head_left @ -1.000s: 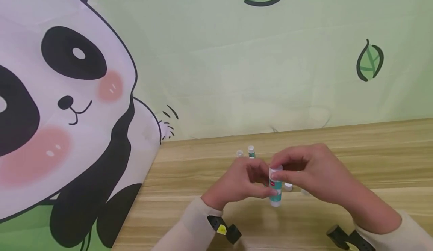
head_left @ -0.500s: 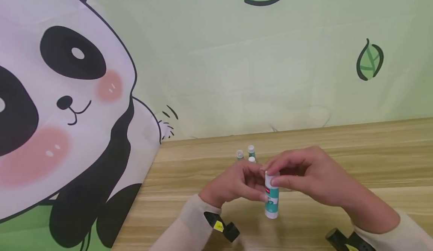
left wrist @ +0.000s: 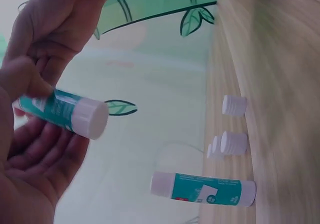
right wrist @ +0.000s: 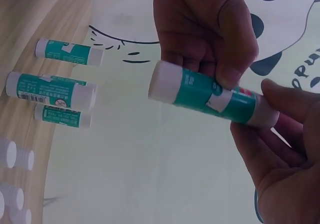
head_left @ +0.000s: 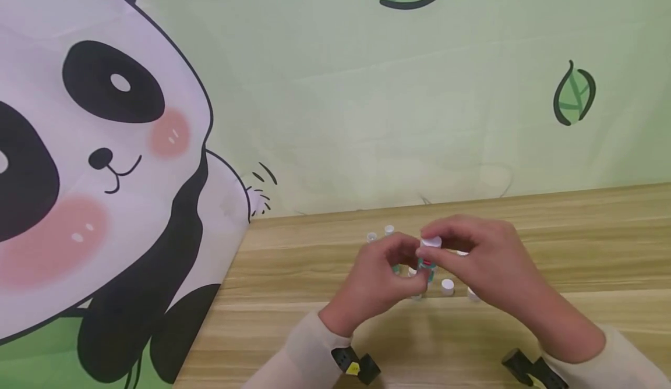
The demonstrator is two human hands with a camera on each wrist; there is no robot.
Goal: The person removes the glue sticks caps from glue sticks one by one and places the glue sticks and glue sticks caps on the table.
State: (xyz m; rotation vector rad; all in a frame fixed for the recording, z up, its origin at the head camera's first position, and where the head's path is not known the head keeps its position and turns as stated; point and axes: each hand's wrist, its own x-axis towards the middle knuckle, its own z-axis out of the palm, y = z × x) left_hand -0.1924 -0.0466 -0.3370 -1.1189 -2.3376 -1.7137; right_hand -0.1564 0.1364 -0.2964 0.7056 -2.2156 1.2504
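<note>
A teal-and-white glue stick (head_left: 427,262) is held above the table by both hands, its white cap (head_left: 431,242) uppermost in the head view. My left hand (head_left: 374,275) pinches the body between thumb and fingers. Thumb and fingertips of my right hand (head_left: 490,264) grip the cap end. In the right wrist view the held glue stick (right wrist: 210,96) lies slantwise between the hands, its other white end free. The left wrist view shows that free end (left wrist: 90,119) pointing toward the table. The fingers cover part of the label.
Several glue sticks (right wrist: 47,91) stand upright on the wooden table (head_left: 293,342), partly behind the left hand in the head view. Loose white caps (head_left: 447,287) stand below and beside the right hand. Behind the table hangs a green backdrop (head_left: 341,115) with a panda.
Both hands lowered the glue stick toward me, then moved it up and away in the head view, tilting its cap toward the camera. White caps hidden half a second ago show again.
</note>
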